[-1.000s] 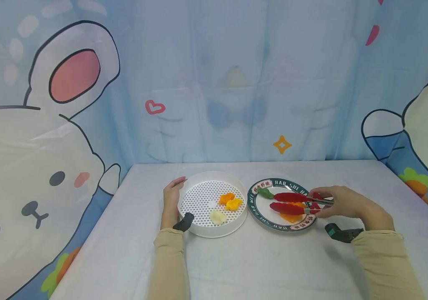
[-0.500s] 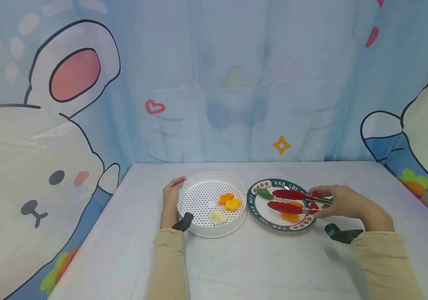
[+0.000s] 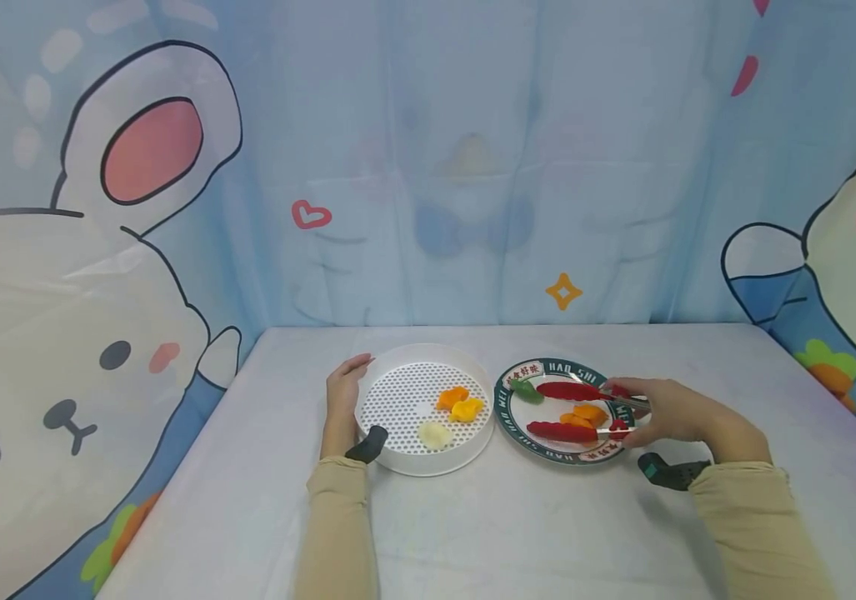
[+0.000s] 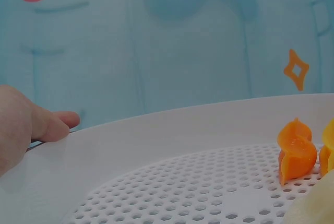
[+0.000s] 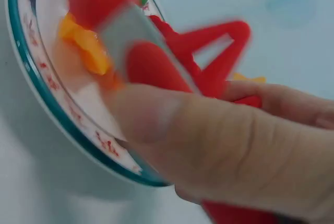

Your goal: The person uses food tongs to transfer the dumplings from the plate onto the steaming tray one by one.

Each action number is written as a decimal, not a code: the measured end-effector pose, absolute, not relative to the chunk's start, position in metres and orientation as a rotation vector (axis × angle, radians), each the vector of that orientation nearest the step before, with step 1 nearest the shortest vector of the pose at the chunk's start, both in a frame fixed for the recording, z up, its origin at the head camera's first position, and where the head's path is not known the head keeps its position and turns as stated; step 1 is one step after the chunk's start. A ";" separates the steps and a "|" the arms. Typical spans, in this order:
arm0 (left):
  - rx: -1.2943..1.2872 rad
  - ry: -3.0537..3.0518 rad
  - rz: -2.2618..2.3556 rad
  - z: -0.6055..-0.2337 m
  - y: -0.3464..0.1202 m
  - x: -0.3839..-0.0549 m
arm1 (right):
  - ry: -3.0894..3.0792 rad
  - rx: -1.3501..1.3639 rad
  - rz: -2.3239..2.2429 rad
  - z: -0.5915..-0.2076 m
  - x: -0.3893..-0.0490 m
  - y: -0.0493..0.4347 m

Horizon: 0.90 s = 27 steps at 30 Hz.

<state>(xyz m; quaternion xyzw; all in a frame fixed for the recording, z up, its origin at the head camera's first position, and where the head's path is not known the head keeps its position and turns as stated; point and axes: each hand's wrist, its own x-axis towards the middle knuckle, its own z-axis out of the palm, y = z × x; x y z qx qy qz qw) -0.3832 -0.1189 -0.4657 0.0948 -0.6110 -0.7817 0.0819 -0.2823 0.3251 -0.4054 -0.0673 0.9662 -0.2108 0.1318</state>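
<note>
My right hand (image 3: 686, 412) holds red-tipped tongs (image 3: 564, 432) over a plate (image 3: 504, 408) with a green patterned rim. The tongs' arms are spread, one on each side of an orange dumpling-shaped piece (image 3: 587, 415). A green piece (image 3: 527, 390) lies by the upper arm's tip. My left hand (image 3: 342, 400) rests against the left outer side of a round white perforated steamer tray (image 3: 397, 400), its fingers along the wall. Inside the tray sit an orange dumpling-shaped piece (image 4: 297, 151), a yellow one (image 3: 467, 409) and a cream one (image 3: 435, 435). The right wrist view is blurred by the tongs.
The tray and plate stand side by side, nearly touching, on a white-covered table (image 3: 518, 533). A blue cartoon-printed curtain (image 3: 443, 167) hangs behind the table and along its sides.
My right hand has moved slightly left with the tongs, and their arms have spread wider, so more of the orange piece shows between them. My left hand and the tray stay put.
</note>
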 end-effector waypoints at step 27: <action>0.269 -1.812 -2.360 -0.468 -0.119 -0.384 | 2.870 -0.185 -0.636 -0.406 -0.283 0.338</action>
